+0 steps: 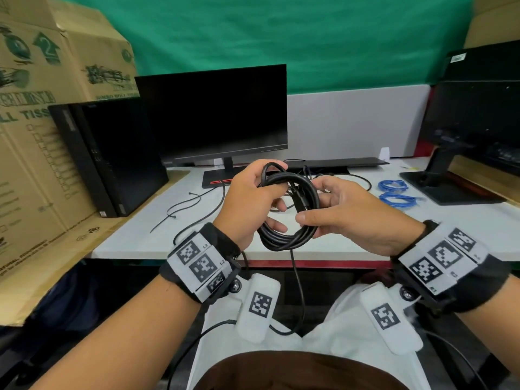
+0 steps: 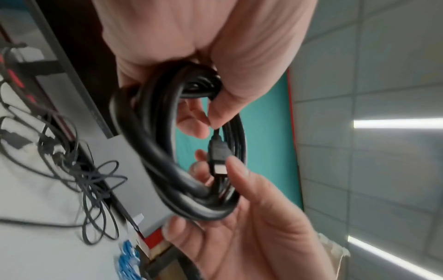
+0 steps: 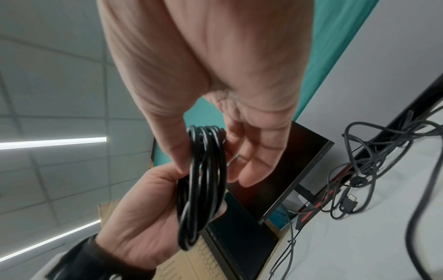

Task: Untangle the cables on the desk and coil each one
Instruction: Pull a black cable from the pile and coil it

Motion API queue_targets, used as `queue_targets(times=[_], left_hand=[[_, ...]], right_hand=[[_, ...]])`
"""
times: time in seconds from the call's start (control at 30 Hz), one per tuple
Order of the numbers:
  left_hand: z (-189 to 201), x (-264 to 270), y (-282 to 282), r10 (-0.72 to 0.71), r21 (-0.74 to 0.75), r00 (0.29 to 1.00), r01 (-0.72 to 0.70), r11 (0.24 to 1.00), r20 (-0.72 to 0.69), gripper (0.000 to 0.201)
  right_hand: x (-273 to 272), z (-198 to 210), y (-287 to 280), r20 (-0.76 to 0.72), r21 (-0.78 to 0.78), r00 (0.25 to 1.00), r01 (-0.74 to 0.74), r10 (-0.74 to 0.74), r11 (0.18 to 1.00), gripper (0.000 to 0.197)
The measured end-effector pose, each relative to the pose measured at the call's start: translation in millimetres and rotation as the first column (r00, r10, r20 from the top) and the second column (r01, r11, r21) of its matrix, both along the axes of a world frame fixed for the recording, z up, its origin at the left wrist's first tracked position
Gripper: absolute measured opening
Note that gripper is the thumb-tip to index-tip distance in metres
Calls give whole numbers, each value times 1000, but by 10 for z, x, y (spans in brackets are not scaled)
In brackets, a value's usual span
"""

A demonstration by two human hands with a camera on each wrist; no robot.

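Hands are both gripping black cable coil (image 1: 288, 204) between them, left hand (image 1: 247, 204) above, right hand (image 1: 351, 215) pinching its connector (image 2: 217, 158).

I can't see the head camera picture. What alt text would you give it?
Two hands hold a coiled black cable above a white desk: the left hand grips the loops, the right hand pinches them. Behind sit a dark monitor, loose cables and two blue cable coils.

"2" and "tiss" on cardboard box (image 1: 56, 68)
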State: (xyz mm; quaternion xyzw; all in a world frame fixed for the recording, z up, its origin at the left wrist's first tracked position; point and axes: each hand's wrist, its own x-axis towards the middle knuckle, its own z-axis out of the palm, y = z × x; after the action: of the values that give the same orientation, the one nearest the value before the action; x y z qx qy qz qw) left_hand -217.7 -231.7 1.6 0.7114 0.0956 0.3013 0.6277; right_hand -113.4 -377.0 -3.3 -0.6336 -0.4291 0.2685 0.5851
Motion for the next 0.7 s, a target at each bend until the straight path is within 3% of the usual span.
queue_targets(times=[0.07, 0.1, 0.13, 0.17, 0.2, 0.23, 0.27, 0.3, 0.37, 0.43, 0.5, 0.6, 0.7], left_hand=[[-41, 6, 17, 126, 240, 992, -130, 962, 32, 36], [-67, 9, 37, 216, 448, 974, -221, 867, 62, 42], [-94, 11, 58, 301, 648, 950, -283, 707, 87, 46], [-115, 8, 73, 372, 791, 922, -308, 528, 111, 45], [-125, -1, 84, 414, 863, 902, -301, 405, 120, 38], [-129, -3, 98, 437, 892, 892, -283, 353, 110, 29], [-133, 2, 113, 450, 897, 888, -269, 350, 90, 21], [-141, 10, 132, 448, 885, 892, -256, 390, 61, 17], [-138, 27, 150, 385, 771, 923, -227, 596, -26, 18], [-88, 32, 155, 261, 558, 960, -161, 814, -105, 23], [-28, 9, 162, 122, 359, 980, -57, 932, -159, 28], [25, -51, 157, -88, 91, 969, 111, 990, -230, 26], [25, -80, 102, -247, -122, 939, 223, 967, -240, 20]], right_hand=[[6, -24, 7, -37, 23, 999, -16, 17, 1000, 41], [6, -28, 11, -52, 35, 998, -21, 23, 999, 37], [5, -30, 12, -61, 46, 998, -23, 26, 999, 34], [6, -30, 14, -62, 57, 998, -23, 27, 998, 31], [5, -29, 20, -54, 64, 998, -22, 26, 998, 32], [8, -32, 27, -34, 71, 999, -18, 21, 997, 34], [13, -37, 35, -6, 81, 1000, -8, 9, 997, 36], [24, -46, 40, 29, 95, 1000, 6, -9, 995, 38], [48, -65, 50, 108, 134, 993, 36, -51, 990, 38], [66, -94, 59, 202, 183, 977, 36, -73, 983, 36], [63, -107, 56, 305, 216, 949, 6, -73, 976, 38], [24, -78, 50, 381, 261, 923, -46, -59, 964, 36], [-13, -83, 63, 506, 306, 832, 77, -230, 949, 17]])
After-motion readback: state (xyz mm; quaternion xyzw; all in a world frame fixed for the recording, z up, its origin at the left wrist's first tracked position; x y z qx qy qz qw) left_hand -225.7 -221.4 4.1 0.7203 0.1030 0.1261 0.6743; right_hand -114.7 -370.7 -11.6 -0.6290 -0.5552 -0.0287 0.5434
